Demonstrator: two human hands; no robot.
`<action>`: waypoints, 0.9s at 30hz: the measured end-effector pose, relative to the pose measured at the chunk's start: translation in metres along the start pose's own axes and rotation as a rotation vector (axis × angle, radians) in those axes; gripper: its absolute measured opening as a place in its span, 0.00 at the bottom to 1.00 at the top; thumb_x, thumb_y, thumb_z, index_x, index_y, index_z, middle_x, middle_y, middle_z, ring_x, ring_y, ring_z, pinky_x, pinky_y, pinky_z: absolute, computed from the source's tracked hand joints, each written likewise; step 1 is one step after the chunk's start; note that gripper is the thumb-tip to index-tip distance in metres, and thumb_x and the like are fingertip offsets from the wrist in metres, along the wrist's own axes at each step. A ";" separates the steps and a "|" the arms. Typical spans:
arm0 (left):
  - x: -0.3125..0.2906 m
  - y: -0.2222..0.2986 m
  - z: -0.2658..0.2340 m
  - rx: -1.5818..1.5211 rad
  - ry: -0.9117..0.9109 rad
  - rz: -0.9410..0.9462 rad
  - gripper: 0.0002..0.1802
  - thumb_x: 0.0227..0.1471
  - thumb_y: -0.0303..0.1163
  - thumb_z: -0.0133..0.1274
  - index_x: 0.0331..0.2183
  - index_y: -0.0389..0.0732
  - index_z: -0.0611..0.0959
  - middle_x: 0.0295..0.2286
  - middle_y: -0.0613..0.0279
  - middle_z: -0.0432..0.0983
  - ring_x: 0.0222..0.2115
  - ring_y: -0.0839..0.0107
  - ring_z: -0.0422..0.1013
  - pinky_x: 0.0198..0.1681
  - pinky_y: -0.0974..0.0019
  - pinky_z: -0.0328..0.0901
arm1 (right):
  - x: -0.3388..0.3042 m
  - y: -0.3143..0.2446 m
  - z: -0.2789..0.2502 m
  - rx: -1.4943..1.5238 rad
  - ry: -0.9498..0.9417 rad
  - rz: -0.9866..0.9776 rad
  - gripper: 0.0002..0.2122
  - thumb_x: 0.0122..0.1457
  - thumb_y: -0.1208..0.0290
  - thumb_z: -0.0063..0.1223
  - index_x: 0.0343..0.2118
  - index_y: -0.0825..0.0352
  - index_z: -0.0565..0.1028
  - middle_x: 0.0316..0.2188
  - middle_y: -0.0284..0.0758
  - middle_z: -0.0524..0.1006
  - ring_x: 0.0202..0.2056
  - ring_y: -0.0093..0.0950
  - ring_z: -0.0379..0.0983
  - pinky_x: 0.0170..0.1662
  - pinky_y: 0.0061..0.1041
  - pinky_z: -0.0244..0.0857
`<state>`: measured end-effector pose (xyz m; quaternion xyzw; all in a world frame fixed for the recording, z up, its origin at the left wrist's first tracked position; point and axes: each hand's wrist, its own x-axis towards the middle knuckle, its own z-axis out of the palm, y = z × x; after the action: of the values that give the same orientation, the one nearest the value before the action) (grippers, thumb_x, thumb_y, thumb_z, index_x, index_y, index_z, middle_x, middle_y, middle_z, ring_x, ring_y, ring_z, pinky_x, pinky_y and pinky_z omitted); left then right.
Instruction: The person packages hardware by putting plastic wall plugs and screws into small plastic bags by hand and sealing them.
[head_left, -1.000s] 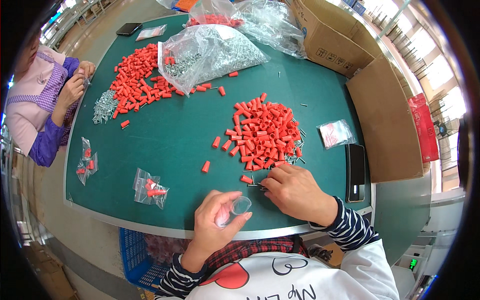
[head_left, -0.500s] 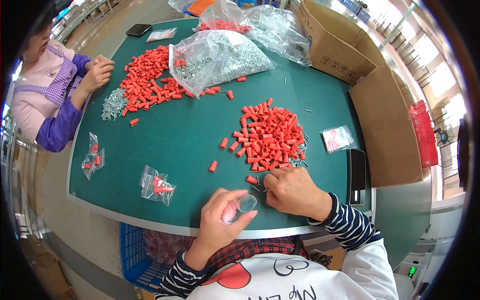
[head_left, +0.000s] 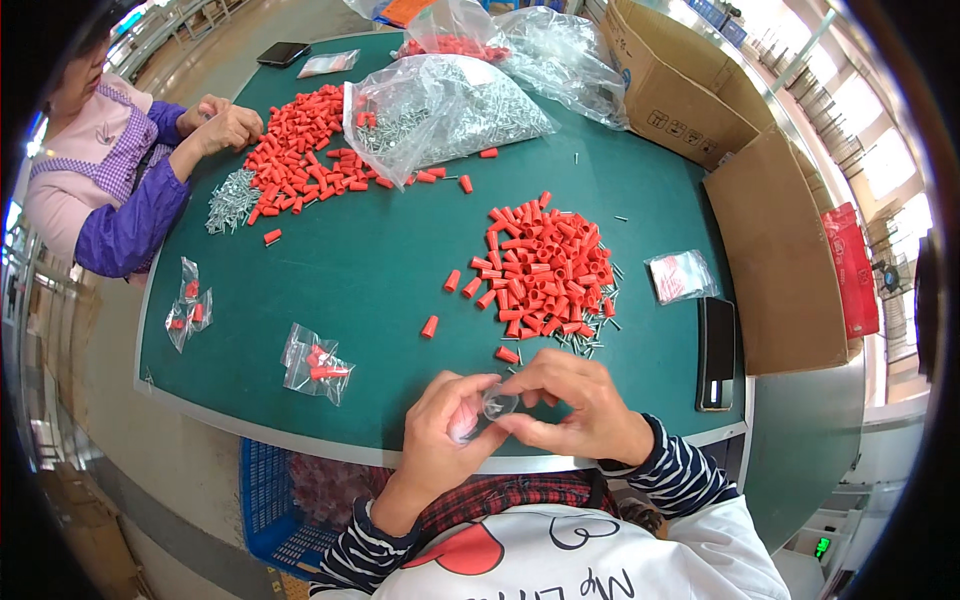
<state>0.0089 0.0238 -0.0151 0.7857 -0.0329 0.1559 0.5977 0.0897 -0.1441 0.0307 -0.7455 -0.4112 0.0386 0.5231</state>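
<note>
Close to the table's front edge, my left hand (head_left: 446, 425) is closed round a small clear plastic bag (head_left: 499, 402), its mouth held wide between fingers and thumb. My right hand (head_left: 575, 405) meets the bag's mouth from the right, fingers curled; what they hold, if anything, is hidden. Just beyond my hands lies a heap of red cone-shaped caps (head_left: 545, 268), some loose on its left side. Silver screws (head_left: 580, 342) show along the heap's near and right edges. A single red cap (head_left: 507, 355) rests right by my right hand's fingertips.
Filled bags (head_left: 318, 368) lie left, a flat packet (head_left: 680, 276) and a black phone (head_left: 715, 355) right. Cardboard boxes (head_left: 775, 250) line the right side. A large bag of screws (head_left: 450, 110) lies at the back. A co-worker's hands (head_left: 225, 125) are over another cap heap.
My right hand has come from the screws at the heap's near edge to the bag's mouth. My left hand stays nearly still. The co-worker's hands have moved right to their caps.
</note>
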 end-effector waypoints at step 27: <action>-0.001 0.001 -0.004 -0.134 -0.044 -0.019 0.26 0.34 0.22 0.71 0.39 0.37 0.79 0.27 0.65 0.69 0.26 0.76 0.66 0.31 0.72 0.63 | 0.088 0.048 0.029 -0.523 -0.514 -0.326 0.12 0.49 0.79 0.56 0.38 0.70 0.77 0.34 0.38 0.70 0.31 0.35 0.73 0.33 0.29 0.71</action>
<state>0.0073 0.0270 -0.0133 0.7474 -0.0488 0.1302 0.6497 0.1613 -0.0707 0.0112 -0.7446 -0.6375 0.0343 0.1950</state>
